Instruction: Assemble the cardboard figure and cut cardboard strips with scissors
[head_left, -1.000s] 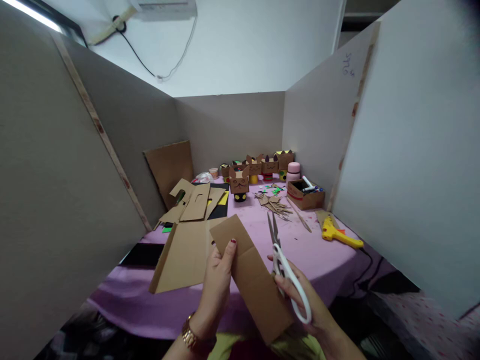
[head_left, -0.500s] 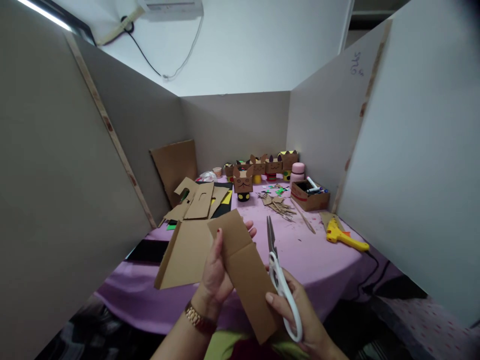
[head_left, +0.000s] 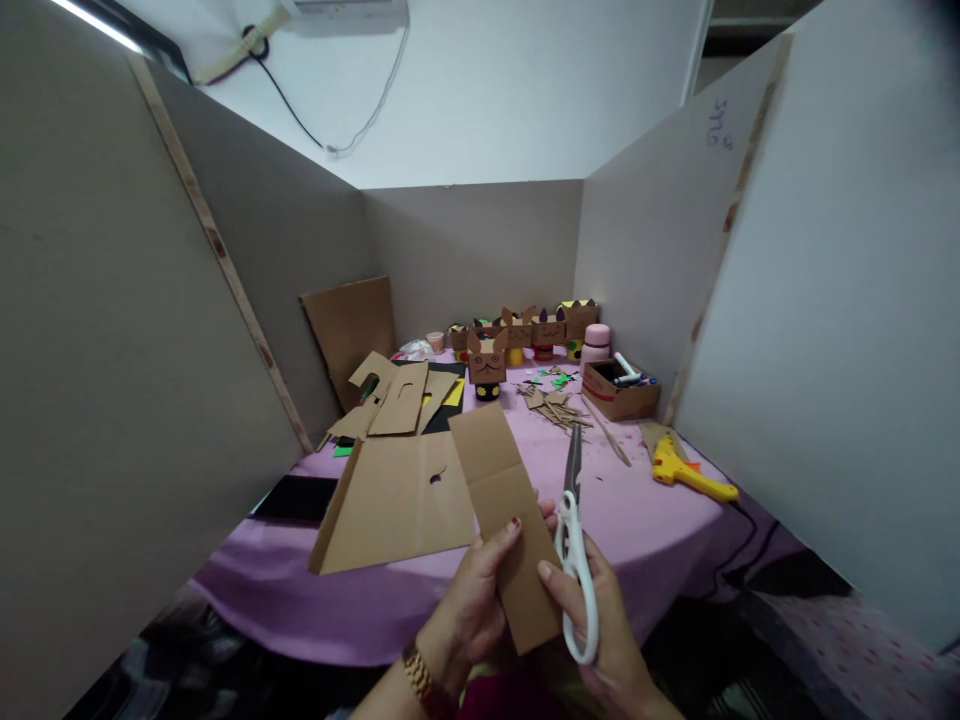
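A creased strip of cardboard is tilted up in front of me over the table's near edge. My left hand grips it from the left, thumb on its face and fingers behind. White-handled scissors hang in my right hand, blades pointing away and together. That hand's thumb also presses the strip's lower right edge. A larger cardboard sheet with a small cut-out lies flat just left of the strip.
Cut cardboard pieces lie at the left. A cardboard animal figure stands ahead, with several more behind. Cardboard scraps, a box of markers and a yellow glue gun are at the right. Partition walls enclose the table.
My left hand has slid lower along the cardboard strip and shifted right. The strip is more upright and further right, uncovering the sheet's cut-out. The scissors have moved slightly right.
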